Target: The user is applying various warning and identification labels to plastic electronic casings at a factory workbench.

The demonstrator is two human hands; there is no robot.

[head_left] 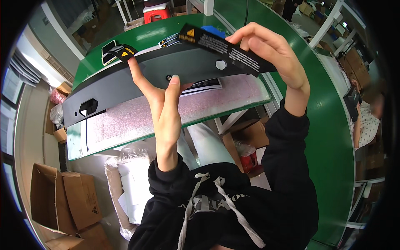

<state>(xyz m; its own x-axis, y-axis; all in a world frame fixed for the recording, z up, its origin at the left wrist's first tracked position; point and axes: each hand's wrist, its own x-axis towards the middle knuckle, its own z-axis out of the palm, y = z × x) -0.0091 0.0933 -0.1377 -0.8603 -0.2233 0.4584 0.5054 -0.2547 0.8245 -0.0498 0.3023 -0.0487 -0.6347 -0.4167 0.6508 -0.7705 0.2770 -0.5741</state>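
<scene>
A long dark grey panel (154, 68) with several cut-outs lies across a pad with a pinkish, foam-like top (125, 121). My left hand (163, 106) has thumb and index finger spread wide. Its thumb presses on the panel's face by a small hole, and its index fingertip touches a black warning label (124, 53) at the far edge. The other left fingers are hidden. My right hand (273, 52) pinches the right part of a second black warning label strip (221, 49), which is tilted above the panel's right part.
A phone (109, 52) lies on the green table (321, 137) at the far left. More labels (168, 41) lie behind the panel, and a printed sheet (204, 86) sits on the pad. Cardboard boxes (77, 200) stand at lower left. Another person (368, 121) is at the right.
</scene>
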